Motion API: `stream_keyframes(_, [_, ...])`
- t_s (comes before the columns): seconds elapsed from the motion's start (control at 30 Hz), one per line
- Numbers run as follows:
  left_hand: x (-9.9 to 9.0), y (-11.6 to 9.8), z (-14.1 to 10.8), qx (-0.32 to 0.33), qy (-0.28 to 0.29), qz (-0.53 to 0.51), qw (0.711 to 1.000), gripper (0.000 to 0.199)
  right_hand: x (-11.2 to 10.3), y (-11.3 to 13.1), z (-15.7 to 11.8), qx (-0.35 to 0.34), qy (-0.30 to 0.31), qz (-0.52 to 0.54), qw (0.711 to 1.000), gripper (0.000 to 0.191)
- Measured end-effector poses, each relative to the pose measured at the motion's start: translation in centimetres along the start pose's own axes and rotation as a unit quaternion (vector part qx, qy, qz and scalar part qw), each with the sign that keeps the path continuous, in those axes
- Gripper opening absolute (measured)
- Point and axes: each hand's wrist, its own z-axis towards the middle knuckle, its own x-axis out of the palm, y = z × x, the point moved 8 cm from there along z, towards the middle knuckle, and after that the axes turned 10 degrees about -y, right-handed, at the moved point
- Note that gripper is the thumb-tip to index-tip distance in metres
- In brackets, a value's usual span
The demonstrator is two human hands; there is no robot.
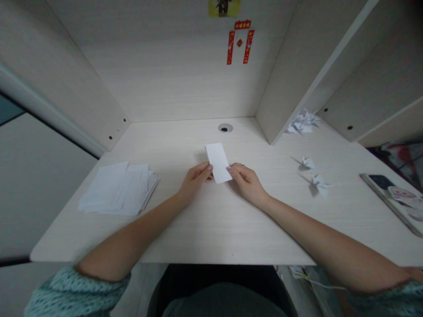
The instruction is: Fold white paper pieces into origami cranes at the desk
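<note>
Left fingers (pixel 205 169) and right fingers (pixel 233 171) pinch a white paper rectangle (pixel 218 163), seemingly unfinished; folded white paper figures (pixel 319 182) lie right of them, apparently unused white sheets (pixel 110 189) left.

readable text: none | red wall strips (pixel 230 47): lettering too small

We cannot read the tiny lettering on the red stickers (pixel 230 47). We lose the top of the yellow picture (pixel 214 9) and part of the phone (pixel 396 204) beyond the edges. A partition (pixel 291 66) partly hides the paper heap (pixel 304 123); left fingers (pixel 208 168) cover some white paper (pixel 218 160).
</note>
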Motion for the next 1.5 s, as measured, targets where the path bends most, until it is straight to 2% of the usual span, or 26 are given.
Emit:
stream_keyframes(0.17, [0.6,-0.2,-0.2,-0.017,0.024,-0.053,0.998,0.037,0.5,0.6,-0.2,-0.029,0.035,-0.035,0.998,0.037])
stream_keyframes(0.4, [1.3,1.0,-0.5,-0.06,0.078,-0.124,0.987,0.071,1.3,2.1,-0.7,-0.102,0.08,-0.08,0.988,0.032])
stream_keyframes(0.53, [0.9,1.2,-0.2,-0.044,0.067,-0.101,0.992,0.07,0.8,1.7,-0.6,-0.079,0.061,-0.104,0.99,0.027])
stream_keyframes(0.67, [0.5,1.9,0.2,-0.042,0.042,-0.036,0.998,0.068,-0.3,1.0,-0.4,-0.016,0.008,-0.102,0.995,0.024])
stream_keyframes(0.77, [0.8,1.9,0.1,-0.029,0.054,-0.004,0.998,0.068,-0.8,0.9,-0.4,0.016,-0.021,-0.078,0.997,0.025])
stream_keyframes(0.93, [1.1,1.4,-0.3,-0.019,0.059,0.029,0.998,0.063,-0.9,1.1,-0.4,0.018,-0.035,-0.057,0.998,0.021])
stream_keyframes(1.1, [1.0,1.7,-0.2,-0.034,0.056,-0.006,0.998,0.063,-1.1,0.9,-0.3,0.026,-0.045,-0.037,0.998,0.019])
stream_keyframes(1.27, [0.9,2.3,0.0,-0.024,0.069,-0.017,0.997,0.06,-1.0,0.9,-0.3,0.032,-0.037,-0.027,0.998,0.02])
stream_keyframes(1.5, [1.1,2.0,-0.2,-0.019,0.084,-0.003,0.996,0.061,-0.8,1.2,-0.4,0.024,-0.027,-0.02,0.999,0.019])
